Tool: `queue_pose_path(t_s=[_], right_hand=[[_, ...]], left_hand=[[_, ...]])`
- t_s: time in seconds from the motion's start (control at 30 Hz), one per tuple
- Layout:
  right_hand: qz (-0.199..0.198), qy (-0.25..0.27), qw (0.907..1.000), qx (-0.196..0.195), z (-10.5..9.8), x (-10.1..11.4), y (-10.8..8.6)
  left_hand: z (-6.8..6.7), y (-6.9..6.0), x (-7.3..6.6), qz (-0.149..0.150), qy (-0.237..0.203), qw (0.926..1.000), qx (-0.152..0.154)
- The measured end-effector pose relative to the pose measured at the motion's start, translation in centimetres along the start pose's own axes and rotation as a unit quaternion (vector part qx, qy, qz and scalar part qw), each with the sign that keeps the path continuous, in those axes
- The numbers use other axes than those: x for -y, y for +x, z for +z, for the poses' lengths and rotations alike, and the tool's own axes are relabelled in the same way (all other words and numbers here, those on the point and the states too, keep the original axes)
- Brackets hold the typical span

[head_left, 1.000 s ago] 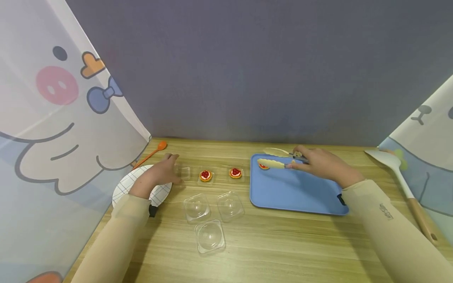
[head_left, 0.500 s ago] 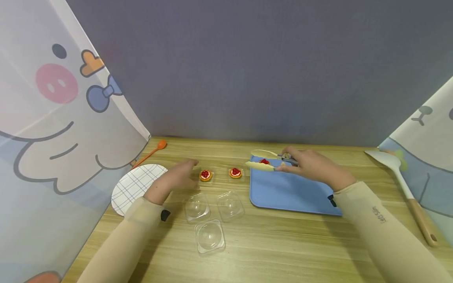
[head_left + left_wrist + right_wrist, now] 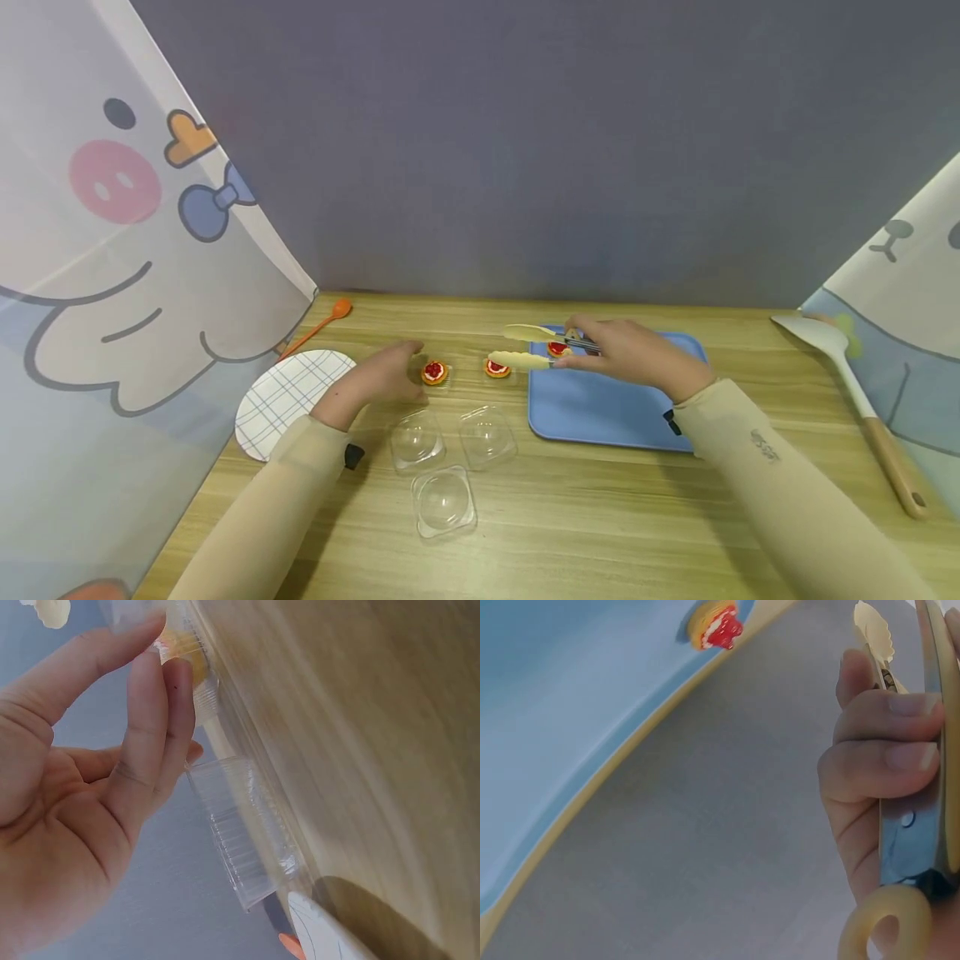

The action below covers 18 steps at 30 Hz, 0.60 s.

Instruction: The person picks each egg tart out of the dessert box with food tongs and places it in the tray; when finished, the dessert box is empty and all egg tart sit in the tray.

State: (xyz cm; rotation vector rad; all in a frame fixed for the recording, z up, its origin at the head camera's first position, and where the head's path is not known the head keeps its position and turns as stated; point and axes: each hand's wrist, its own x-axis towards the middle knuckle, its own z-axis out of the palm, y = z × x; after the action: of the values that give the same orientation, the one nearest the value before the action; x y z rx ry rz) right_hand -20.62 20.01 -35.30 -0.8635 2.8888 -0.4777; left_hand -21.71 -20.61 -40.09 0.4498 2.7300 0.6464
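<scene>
My left hand (image 3: pixel 378 375) hovers beside a small red-topped tart (image 3: pixel 435 372) in a clear container. In the left wrist view the thumb and fingers of this hand (image 3: pixel 112 765) are extended near the tart (image 3: pixel 184 654), with another clear container (image 3: pixel 244 825) behind. My right hand (image 3: pixel 630 354) grips yellow-tipped tongs (image 3: pixel 519 360); their spread tips extend left over the tray's edge, near a second tart (image 3: pixel 497 367). Nothing shows between them. A third tart (image 3: pixel 558 348) lies on the blue tray (image 3: pixel 600 412). The right wrist view shows my fingers (image 3: pixel 877 772) round the tongs (image 3: pixel 911 832).
Three clear lids or cups (image 3: pixel 444 502) lie on the table in front. At left are a checked white plate (image 3: pixel 288 400) and an orange spoon (image 3: pixel 341 309); at far right rests a white spatula with a wooden handle (image 3: pixel 892 467). A grey wall stands behind.
My right hand has carried the tongs left, from above the tray toward the second tart. My left hand has moved right from beside the plate to the first tart.
</scene>
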Motion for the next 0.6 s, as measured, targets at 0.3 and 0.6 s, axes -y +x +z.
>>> queue_pose_path(t_s=[0.3,0.6], right_hand=[[-0.013,0.034,0.9992,0.013,0.8,1.8,1.6],[-0.028,0.038,0.9986,0.025,1.6,3.7,3.3]], left_hand=[[0.0,0.0,0.1,0.001,-0.015,0.9999,0.006],[0.1,0.5,0.2,0.002,-0.025,0.9996,0.013]])
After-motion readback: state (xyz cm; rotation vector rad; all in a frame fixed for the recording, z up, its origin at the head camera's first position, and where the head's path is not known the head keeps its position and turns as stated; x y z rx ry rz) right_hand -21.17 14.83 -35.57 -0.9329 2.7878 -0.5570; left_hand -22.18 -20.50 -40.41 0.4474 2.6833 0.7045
